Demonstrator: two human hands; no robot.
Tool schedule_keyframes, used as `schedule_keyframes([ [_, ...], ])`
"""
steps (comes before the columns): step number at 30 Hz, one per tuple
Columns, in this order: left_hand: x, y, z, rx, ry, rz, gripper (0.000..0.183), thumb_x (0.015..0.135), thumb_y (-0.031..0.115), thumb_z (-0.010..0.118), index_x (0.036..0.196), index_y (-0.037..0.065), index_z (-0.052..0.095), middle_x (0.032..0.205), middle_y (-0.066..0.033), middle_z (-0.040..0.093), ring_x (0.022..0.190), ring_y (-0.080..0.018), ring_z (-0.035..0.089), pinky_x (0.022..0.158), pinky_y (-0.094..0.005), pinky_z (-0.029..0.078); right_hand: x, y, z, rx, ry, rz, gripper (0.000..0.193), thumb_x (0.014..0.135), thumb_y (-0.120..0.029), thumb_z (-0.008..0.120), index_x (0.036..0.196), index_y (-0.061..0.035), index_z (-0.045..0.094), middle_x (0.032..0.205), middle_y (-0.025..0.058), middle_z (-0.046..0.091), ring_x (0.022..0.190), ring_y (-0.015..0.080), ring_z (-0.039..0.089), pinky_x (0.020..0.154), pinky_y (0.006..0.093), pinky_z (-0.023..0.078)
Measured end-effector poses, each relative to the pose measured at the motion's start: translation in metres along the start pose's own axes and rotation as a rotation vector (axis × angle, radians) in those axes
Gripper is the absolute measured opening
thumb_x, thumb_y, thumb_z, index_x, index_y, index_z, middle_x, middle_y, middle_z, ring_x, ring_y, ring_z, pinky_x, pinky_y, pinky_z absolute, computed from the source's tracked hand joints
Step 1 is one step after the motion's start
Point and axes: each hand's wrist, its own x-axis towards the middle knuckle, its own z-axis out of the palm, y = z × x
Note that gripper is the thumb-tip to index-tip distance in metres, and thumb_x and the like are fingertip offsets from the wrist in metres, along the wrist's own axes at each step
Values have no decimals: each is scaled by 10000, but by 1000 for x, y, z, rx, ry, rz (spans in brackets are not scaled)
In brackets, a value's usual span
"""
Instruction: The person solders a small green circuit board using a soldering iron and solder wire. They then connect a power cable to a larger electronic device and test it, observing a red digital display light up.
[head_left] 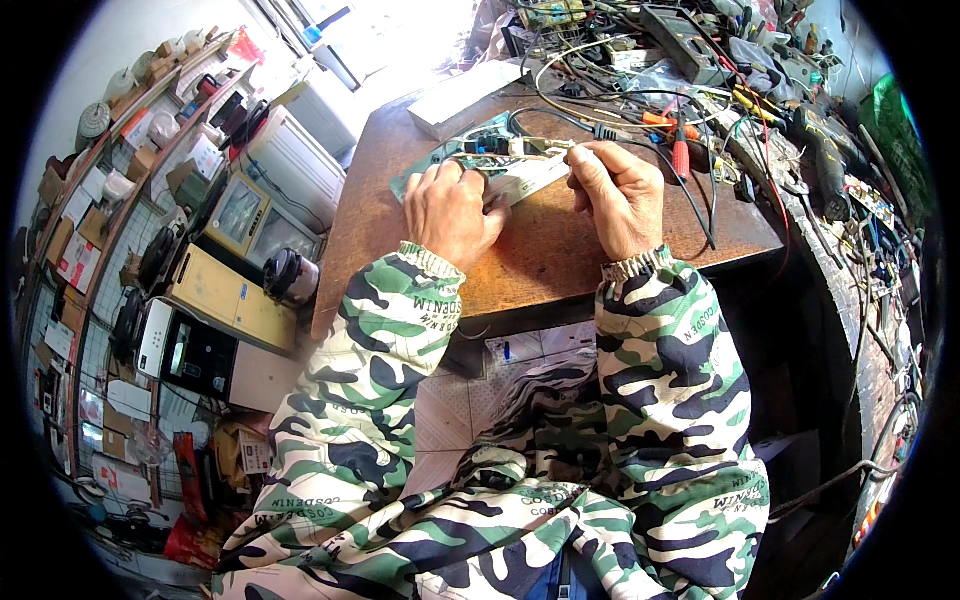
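On the wooden bench lies an opened electrical device with a white plastic casing [538, 178], a blue-green part [440, 158] at its left and dark components [488, 144] with thin wires on top. My left hand [448, 210] is closed over its near left side, fingers curled onto it and thumb along the casing. At the device's right end my right hand [618, 198] makes a pinch; what is between thumb and forefinger is too small to make out. A black cable [562, 118] runs just behind the device.
The wooden bench [390, 165] carries a long white box [468, 95] at the back. A red-handled tool [681, 155] and test leads lie to the right, before piled cables and a grey meter [685, 45]. Shelves [110, 170] and yellowish appliances [215, 290] stand at left.
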Motion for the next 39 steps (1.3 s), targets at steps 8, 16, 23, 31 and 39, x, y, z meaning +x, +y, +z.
schedule_keyframes([
  [8,1,-3,6,47,82,89,264,749,289,813,831,48,746,834,-138,662,853,-330,658,775,-476,478,0,0,-1,-1,0,2,244,1024,-219,670,974,12,727,752,0,642,608,55,550,529,214,438],
  [16,-2,-43,-26,-402,239,-192,225,960,193,671,945,-12,764,852,-131,724,775,-223,699,708,-345,534,2,1,-1,-8,-10,-10,233,1023,-195,664,982,23,733,748,10,645,606,62,560,522,221,444],
  [23,-7,-76,-32,-426,238,-263,232,965,190,677,962,-25,767,843,-114,736,790,-182,698,736,-323,534,2,-2,-1,-52,6,-1,246,1013,-215,674,958,18,729,722,-2,629,596,61,559,526,225,434],
  [31,-9,-70,-21,-425,261,-272,203,920,204,705,952,17,774,834,-164,715,737,-299,707,683,-389,538,2,-2,-1,-43,14,-3,254,1008,-217,677,947,24,726,703,-4,620,588,60,561,525,228,429],
  [39,-10,-65,-18,-416,224,-270,166,919,158,710,949,8,776,840,-116,716,733,-186,675,670,-327,525,2,-3,-1,-19,17,-1,246,1008,-213,681,959,24,726,707,0,627,585,61,562,523,223,430],
])
